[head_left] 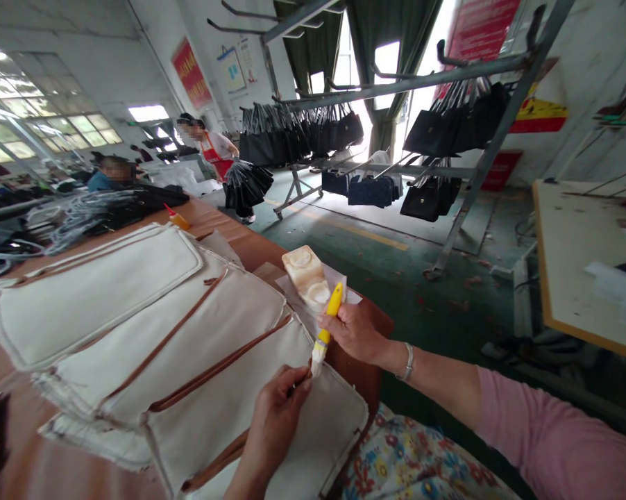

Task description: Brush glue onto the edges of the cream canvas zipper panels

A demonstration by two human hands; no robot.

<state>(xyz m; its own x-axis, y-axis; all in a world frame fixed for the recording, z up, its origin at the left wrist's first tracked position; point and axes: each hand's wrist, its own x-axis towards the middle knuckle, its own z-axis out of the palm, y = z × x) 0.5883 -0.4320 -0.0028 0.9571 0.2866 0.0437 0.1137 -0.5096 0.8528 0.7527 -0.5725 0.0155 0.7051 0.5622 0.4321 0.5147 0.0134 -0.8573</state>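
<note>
The right hand [352, 332], a bracelet [409, 362] at its wrist, is closed around the yellow handle of a brush [334, 302], held upright and leaning slightly, its pale bristles pointing down. The left hand [283, 406] is just below and beside the bristle end, thumb and fingertips pinched together near the tip; what lies between them is too small to tell. The brush thus stands above the left fingertips and in the right fist, over the edge of the white pieces [224, 382] with brown strips, which overlap across the brown table [230, 236]. Just beyond the brush, near the table's edge, lies a stained container [305, 274] on a paper sheet [339, 278]. A small orange bottle [178, 218] with a red tip is farther back. Red banners [191, 72] and a poster [232, 69] hang on the wall, their writing too blurred to read. Dark bags [274, 135] hang on a metal rack [396, 89].
</note>
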